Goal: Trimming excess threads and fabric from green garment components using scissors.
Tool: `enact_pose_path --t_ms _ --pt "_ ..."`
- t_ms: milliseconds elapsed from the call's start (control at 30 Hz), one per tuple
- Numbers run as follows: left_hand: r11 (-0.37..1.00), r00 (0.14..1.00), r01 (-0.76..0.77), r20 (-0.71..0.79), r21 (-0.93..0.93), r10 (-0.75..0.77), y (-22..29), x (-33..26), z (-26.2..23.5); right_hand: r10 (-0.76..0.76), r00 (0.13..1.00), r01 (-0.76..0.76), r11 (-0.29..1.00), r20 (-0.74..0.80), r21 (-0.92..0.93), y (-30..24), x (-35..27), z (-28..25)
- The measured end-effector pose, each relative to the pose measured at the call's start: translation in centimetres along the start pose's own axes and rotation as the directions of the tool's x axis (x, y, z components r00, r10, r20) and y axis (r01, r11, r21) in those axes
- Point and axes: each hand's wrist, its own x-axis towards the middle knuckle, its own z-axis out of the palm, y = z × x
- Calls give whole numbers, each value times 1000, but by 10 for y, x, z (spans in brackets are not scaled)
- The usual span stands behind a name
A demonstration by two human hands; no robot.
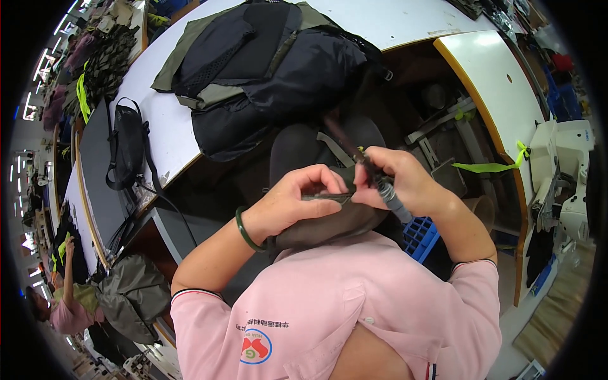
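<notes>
Over my lap, my left hand (304, 193) is closed in a pinch on a thin olive-grey strip of fabric (335, 197). Beside it, my right hand (405, 178) is curled round a dark, stick-like tool (341, 134) with a grey wrapped end (394, 201); its exact kind is unclear. The right fingertips meet the same strip close to the left ones. A grey-green strap (335, 149) runs down toward the hands from beyond. Farther ahead, a black and olive backpack (253, 69) lies on the white table (142, 95), its near part drooping over the edge.
A black strapped pouch (128, 142) lies at left. To the right stand a yellow-edged white tabletop (487, 76) and a white sewing machine (570, 171). A blue plastic crate (420, 239) is below my right arm. Another person (69, 307) works at far left beside grey fabric (133, 294).
</notes>
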Motion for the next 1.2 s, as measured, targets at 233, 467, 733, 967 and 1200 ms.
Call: enact_pose_path --t_ms 233,467,733,967,1200 --pt "975 986 128 -84 -181 -145 -7 -13 -11 39 998 -38 999 -59 13 16 -2 -11" --pt "957 983 132 -92 -257 -160 -9 -15 -7 -357 929 196 700 -100 -687 9 -14 -32" --pt "969 987 101 -97 -223 -126 -11 -12 -2 -422 905 240 423 44 -873 0 -21 -35" --pt "979 988 110 -85 -174 -126 -10 -14 0 -364 929 217 396 64 -892 1 -22 -37" --pt "993 993 40 -107 -114 -53 -12 -14 1 -249 967 151 721 -50 -677 -1 -21 -36"
